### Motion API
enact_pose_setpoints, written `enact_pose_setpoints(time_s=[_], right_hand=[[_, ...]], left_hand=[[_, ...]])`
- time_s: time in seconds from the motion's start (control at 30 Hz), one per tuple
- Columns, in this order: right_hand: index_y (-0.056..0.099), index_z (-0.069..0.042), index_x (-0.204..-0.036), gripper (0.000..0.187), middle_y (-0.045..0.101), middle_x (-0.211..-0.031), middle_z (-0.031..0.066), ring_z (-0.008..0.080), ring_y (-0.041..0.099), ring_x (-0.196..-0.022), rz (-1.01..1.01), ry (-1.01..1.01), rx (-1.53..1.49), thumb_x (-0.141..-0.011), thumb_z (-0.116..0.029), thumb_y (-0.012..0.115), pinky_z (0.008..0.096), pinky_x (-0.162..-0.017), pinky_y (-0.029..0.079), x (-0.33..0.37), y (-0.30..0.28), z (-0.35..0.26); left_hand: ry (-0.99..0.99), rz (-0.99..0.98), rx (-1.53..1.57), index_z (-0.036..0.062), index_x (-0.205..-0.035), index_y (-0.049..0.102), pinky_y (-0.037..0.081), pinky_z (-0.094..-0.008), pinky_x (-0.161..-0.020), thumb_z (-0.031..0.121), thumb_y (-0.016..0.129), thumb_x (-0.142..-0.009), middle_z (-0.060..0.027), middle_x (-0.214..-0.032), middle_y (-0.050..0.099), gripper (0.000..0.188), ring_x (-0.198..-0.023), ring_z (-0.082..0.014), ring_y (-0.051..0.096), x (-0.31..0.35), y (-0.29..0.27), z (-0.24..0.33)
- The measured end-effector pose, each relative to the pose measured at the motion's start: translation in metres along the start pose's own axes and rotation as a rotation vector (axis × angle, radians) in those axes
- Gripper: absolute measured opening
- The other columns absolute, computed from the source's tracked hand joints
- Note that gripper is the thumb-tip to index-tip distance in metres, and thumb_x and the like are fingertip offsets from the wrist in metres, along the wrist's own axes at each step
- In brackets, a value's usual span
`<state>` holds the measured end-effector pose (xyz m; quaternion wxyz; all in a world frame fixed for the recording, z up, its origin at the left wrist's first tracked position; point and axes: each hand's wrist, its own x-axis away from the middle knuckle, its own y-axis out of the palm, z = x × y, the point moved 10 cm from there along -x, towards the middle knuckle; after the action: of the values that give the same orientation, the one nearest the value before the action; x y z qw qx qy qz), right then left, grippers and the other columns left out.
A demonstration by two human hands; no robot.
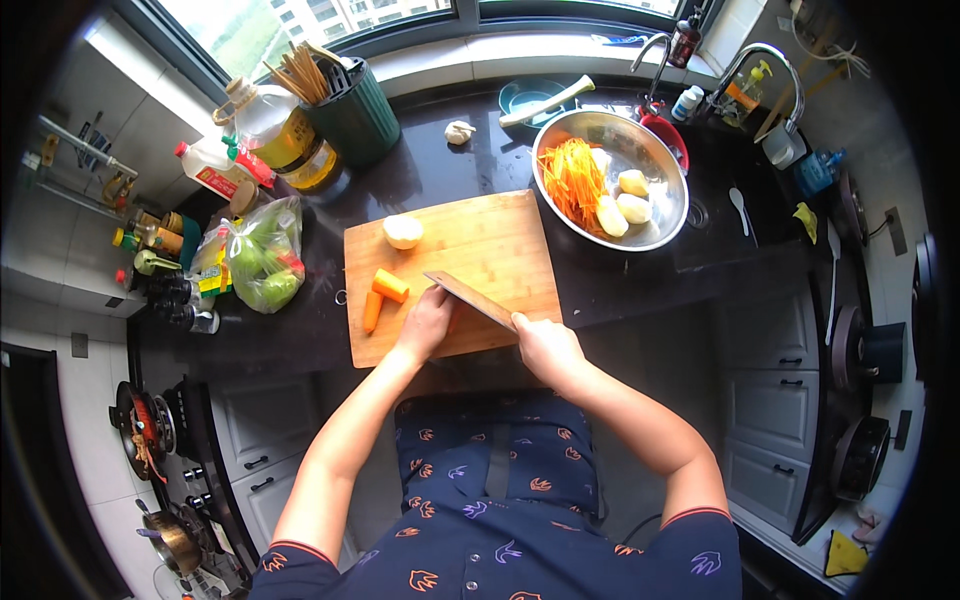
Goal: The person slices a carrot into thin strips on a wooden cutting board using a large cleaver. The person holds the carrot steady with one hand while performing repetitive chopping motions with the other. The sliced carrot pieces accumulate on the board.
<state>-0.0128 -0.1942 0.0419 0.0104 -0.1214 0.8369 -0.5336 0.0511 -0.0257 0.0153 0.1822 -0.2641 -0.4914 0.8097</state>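
A broad-bladed kitchen knife [472, 298] slants across the wooden cutting board [505, 235], its handle wrapped by my right hand [550, 345]. On the board's near part, my left hand [427, 322] is closed, with curled fingers against the blade. A sliver of orange shows behind the blade beside those fingers; what they hold is mostly hidden. Just left of that hand lie two thick carrot pieces [391, 286], one angled against the other. A peeled, pale round potato [403, 232] rests near the board's far left corner.
A steel bowl [655, 165] holds shredded carrot [572, 180] and several peeled potatoes, right of the board. Behind are a garlic bulb [459, 132], a teal bowl [520, 97] and a green knife block [365, 115]. Bagged green vegetables [265, 255] and an oil jug [275, 130] stand left.
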Motion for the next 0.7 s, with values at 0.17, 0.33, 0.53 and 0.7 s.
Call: enact_pose_setpoints(time_s=[0.17, 0.33, 0.53, 0.7], right_hand=[[0.063, -0.006, -0.116, 0.022, 0.07, -0.075, 0.023, 0.0426, 0.07, -0.07, -0.006, -0.009, -0.004, -0.098, -0.014, 0.053, 0.0527, -0.063, 0.057, 0.007, -0.019, -0.006], [0.061, -0.004, -0.108, 0.017, 0.07, -0.077, 0.0218, 0.0407, 0.072, -0.073, -0.053, -0.019, 0.026, -0.097, -0.013, 0.052, 0.0519, -0.065, 0.058, 0.007, -0.027, -0.009], [0.059, -0.003, -0.103, 0.014, 0.07, -0.079, 0.0223, 0.0417, 0.072, -0.076, -0.127, -0.006, -0.006, -0.096, -0.012, 0.051, 0.0529, -0.068, 0.057, 0.006, -0.035, -0.019], [0.059, -0.002, -0.103, 0.014, 0.07, -0.079, 0.0231, 0.0424, 0.071, -0.076, -0.118, -0.007, -0.01, -0.096, -0.012, 0.05, 0.0529, -0.068, 0.058, -0.004, -0.02, -0.012]], left_hand=[[-0.014, 0.073, 0.025, 0.0038, -0.121, 0.064, 0.055, -0.0451, -0.094, 0.015, 0.067, -0.094, -0.0174, -0.121, 0.064, 0.029, -0.116, -0.0385, 0.062, 0.002, -0.005, -0.003], [-0.08, -0.018, 0.011, 0.0042, -0.116, 0.063, 0.056, -0.0456, -0.092, 0.021, 0.066, -0.097, -0.0151, -0.119, 0.064, 0.026, -0.116, -0.0365, 0.061, -0.001, -0.001, -0.007], [-0.045, 0.046, 0.039, 0.0043, -0.116, 0.064, 0.056, -0.0452, -0.092, 0.019, 0.066, -0.096, -0.0149, -0.12, 0.064, 0.025, -0.116, -0.0367, 0.061, 0.001, -0.002, -0.007], [-0.028, 0.046, 0.041, 0.0026, -0.112, 0.066, 0.056, -0.0444, -0.09, 0.013, 0.069, -0.092, -0.0161, -0.115, 0.065, 0.023, -0.112, -0.0373, 0.063, 0.0, 0.0, -0.005]])
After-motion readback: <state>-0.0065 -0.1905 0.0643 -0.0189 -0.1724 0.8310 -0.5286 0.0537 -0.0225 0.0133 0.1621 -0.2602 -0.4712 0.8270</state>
